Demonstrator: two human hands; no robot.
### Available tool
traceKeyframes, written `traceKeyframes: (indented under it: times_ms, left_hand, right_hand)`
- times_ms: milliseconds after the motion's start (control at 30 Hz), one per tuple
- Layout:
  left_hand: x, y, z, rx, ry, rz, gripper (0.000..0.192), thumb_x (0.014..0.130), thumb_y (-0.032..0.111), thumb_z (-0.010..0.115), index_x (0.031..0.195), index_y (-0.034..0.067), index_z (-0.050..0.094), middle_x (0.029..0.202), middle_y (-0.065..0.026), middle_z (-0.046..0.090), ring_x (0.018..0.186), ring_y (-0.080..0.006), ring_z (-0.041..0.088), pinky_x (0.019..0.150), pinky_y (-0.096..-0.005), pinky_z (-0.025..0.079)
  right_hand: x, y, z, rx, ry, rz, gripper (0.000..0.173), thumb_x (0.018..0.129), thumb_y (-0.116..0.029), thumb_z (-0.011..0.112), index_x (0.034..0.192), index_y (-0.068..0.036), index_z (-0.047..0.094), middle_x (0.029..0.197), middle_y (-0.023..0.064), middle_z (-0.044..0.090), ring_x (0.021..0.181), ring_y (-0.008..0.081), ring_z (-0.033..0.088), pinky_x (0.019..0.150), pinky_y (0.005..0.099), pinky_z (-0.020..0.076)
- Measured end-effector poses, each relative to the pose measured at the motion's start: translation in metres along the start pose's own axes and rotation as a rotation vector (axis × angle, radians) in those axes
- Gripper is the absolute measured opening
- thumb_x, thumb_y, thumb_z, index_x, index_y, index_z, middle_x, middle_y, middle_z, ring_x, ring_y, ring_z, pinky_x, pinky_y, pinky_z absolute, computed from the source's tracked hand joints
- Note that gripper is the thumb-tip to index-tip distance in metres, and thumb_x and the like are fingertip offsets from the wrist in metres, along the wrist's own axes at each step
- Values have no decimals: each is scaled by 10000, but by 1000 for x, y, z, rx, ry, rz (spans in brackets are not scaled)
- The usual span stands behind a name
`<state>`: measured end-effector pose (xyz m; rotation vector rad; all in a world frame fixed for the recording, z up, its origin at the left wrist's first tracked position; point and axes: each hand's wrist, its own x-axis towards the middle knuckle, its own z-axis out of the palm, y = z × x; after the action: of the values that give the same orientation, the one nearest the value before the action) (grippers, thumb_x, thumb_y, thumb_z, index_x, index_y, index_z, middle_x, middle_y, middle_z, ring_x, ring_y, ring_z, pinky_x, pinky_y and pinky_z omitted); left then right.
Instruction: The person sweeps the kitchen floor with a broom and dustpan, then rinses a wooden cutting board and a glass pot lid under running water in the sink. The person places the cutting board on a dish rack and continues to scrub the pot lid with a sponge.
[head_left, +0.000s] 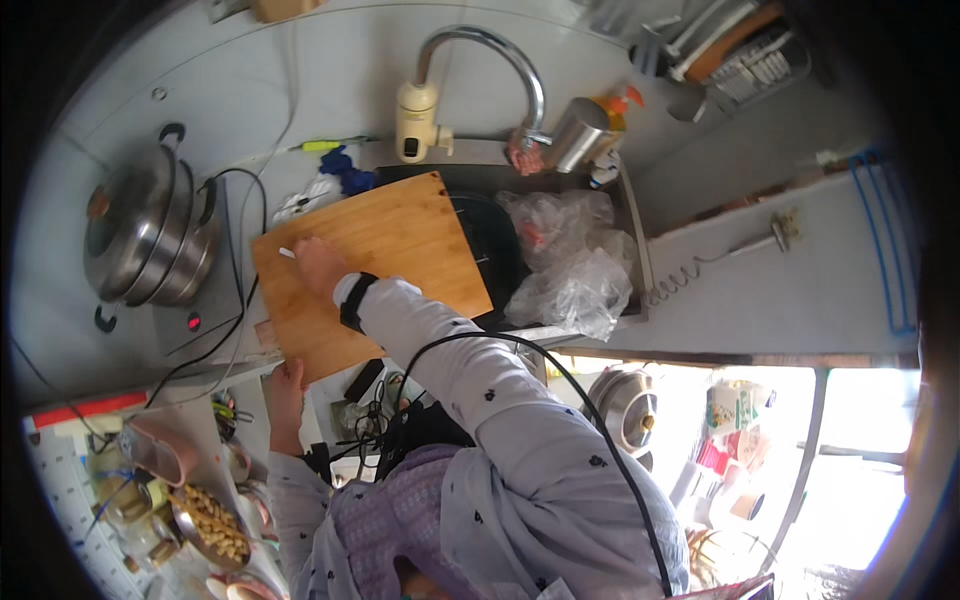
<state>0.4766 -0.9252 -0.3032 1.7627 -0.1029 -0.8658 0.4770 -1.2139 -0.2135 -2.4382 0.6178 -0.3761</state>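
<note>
A wooden cutting board (405, 240) rests slanted over the left part of the sink and the counter edge. My left hand (286, 397) grips the board's lower left corner. On the board's left part lies my right hand (321, 264), closed around a small white object (286, 253). Only a short end of that object sticks out past my fingers, so its kind cannot be told. Right of the board, crumpled clear plastic bags (574, 262) lie in the dark sink (480, 184).
A chrome-necked faucet (416, 120) stands behind the board. To the left, a stacked steel steamer pot (150, 225) sits on an induction cooker (202, 315), with black cables nearby. A steel cup (577, 131) stands behind the sink. A black cable (577, 375) crosses my right arm.
</note>
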Motion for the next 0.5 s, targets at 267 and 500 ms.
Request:
traceKeyframes:
  times_ms: [267, 500]
  left_hand:
    - [11, -5, -6, 195, -193, 149, 390, 983, 317, 610, 1244, 31, 560, 901, -187, 649, 780, -346, 647, 674, -458, 494]
    - [-20, 26, 22, -214, -165, 213, 310, 993, 256, 656, 1130, -21, 671, 1040, -81, 703, 948, -122, 636, 759, -331, 509]
  right_hand:
    - [-163, 137, -213, -100, 530, 214, 254, 848, -206, 757, 946, 15, 676, 795, 191, 701, 684, 322, 693, 619, 414, 542]
    - [-298, 222, -324, -302, 571, 636, 292, 872, -299, 750, 826, -13, 715, 781, 156, 717, 748, 371, 689, 710, 428, 532]
